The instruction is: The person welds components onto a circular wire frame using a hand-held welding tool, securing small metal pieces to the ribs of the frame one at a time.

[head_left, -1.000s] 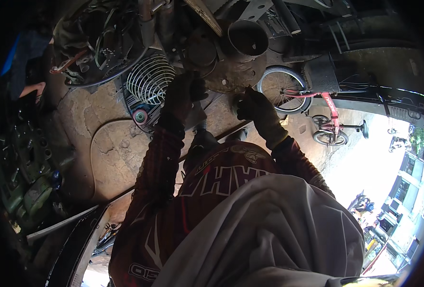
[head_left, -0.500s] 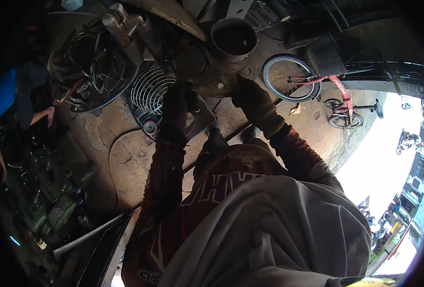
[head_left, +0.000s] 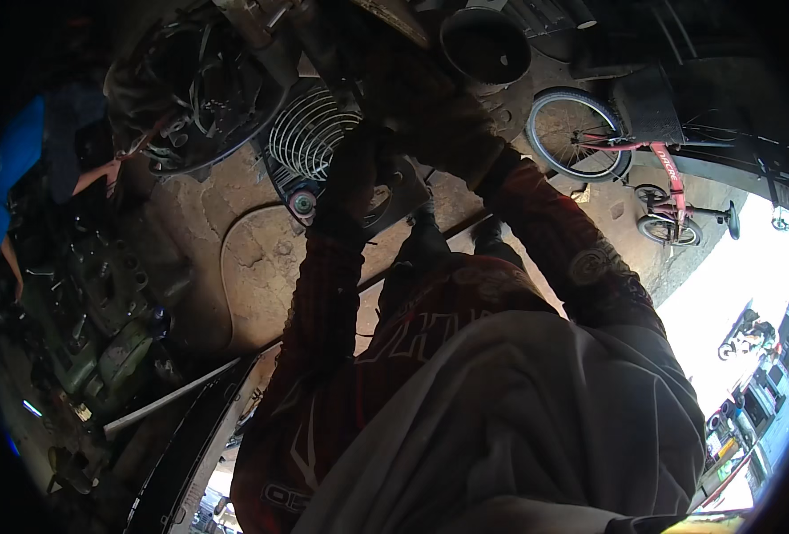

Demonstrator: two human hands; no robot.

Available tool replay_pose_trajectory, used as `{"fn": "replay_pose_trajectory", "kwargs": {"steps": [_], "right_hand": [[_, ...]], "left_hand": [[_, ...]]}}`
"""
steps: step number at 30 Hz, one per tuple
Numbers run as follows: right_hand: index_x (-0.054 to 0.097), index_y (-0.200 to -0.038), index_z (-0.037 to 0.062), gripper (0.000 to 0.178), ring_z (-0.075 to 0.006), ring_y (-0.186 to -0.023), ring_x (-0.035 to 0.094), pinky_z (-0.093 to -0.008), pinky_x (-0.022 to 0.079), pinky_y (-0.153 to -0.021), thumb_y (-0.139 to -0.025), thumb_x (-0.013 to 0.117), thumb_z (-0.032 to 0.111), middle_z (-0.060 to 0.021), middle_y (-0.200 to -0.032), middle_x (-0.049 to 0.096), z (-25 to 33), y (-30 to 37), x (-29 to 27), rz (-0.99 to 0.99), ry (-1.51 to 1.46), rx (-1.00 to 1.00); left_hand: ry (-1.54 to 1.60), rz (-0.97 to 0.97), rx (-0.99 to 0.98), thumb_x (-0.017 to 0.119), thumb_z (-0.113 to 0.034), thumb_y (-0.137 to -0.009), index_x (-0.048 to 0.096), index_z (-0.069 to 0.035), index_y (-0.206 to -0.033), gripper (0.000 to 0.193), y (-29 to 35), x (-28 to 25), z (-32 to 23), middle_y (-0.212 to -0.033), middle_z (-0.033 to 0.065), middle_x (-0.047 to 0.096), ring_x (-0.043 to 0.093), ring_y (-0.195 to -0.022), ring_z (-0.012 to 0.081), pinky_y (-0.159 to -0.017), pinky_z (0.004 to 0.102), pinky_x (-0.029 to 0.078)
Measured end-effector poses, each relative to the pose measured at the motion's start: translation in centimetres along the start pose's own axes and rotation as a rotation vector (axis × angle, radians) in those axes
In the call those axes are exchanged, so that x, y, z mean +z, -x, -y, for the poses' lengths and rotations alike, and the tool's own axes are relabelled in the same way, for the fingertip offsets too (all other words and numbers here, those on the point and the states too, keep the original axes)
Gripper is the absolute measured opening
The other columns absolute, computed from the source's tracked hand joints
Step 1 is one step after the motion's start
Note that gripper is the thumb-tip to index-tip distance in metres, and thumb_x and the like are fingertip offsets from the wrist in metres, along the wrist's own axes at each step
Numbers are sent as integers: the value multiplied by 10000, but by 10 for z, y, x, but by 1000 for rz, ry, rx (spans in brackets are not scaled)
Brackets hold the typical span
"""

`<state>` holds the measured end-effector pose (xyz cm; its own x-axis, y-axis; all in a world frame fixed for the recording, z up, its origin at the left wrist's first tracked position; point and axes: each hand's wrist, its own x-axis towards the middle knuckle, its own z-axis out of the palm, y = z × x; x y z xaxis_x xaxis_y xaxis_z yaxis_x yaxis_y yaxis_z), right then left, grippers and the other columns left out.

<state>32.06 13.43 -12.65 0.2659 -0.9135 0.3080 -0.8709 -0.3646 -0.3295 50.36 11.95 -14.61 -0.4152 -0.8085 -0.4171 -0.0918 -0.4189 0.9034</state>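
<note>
Both my hands wear dark work gloves and are close together in shadow at the upper middle. My left hand [head_left: 359, 169] is closed beside the white wire coils [head_left: 314, 133], its fingers bent around something too dark to make out. Just to its right, my right hand [head_left: 457, 142] reaches forward and leftward over the dark work spot; its fingertips are lost in shadow. Whatever lies under the gloves is hidden. Beyond the right hand stands a round, open metal pot [head_left: 486, 49].
A red bicycle [head_left: 666, 169] lies sideways in view at the right. A heap of cables and hoses [head_left: 199, 98] is at upper left. Dark metal machine parts [head_left: 101, 303] crowd the left, near another person's arm [head_left: 99, 176]. A thin hose [head_left: 227, 267] curves across the floor.
My right hand has moved leftward and forward over the flat metal plate with a hole, which showed between my hands before and is now hidden. The whole view has shifted slightly.
</note>
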Motion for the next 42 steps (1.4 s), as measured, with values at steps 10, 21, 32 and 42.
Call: {"fn": "replay_pose_trajectory", "kwargs": {"steps": [10,21,32,42], "right_hand": [[457,-1348,158,699,-324,-1230,450,-432,412,-1012,-739,711,388,-132,-1356,433,1,-13,7,-93,32,-79],[492,-1314,148,721,-369,-1221,458,-450,428,-998,-691,757,400,-157,-1362,424,-5,-11,18,-63,61,-75],[472,-1368,162,858,-343,-1328,369,-467,302,-1106,-628,794,454,-188,-1463,331,-3,-8,5,-25,-16,-83],[565,-1222,159,668,-324,-1209,467,-461,363,-1038,-650,777,430,-115,-1286,482,-2,-7,16,-177,-43,-72]], "left_hand": [[853,-108,15,469,-288,-994,595,-75,-1008,248,-8,3,42,-783,28,584,577,-702,94,-646,232,507],[1373,56,241,541,-257,-962,422,-96,-1360,446,-37,48,66,-1031,-22,596,570,-715,30,-483,164,477],[1439,384,470,669,-420,-840,470,-119,-1348,624,-42,48,72,-1141,55,604,606,-789,68,-675,174,539],[1594,390,420,490,-440,-955,456,-72,-1344,537,-48,50,67,-1164,29,600,587,-853,76,-654,184,514]]}}
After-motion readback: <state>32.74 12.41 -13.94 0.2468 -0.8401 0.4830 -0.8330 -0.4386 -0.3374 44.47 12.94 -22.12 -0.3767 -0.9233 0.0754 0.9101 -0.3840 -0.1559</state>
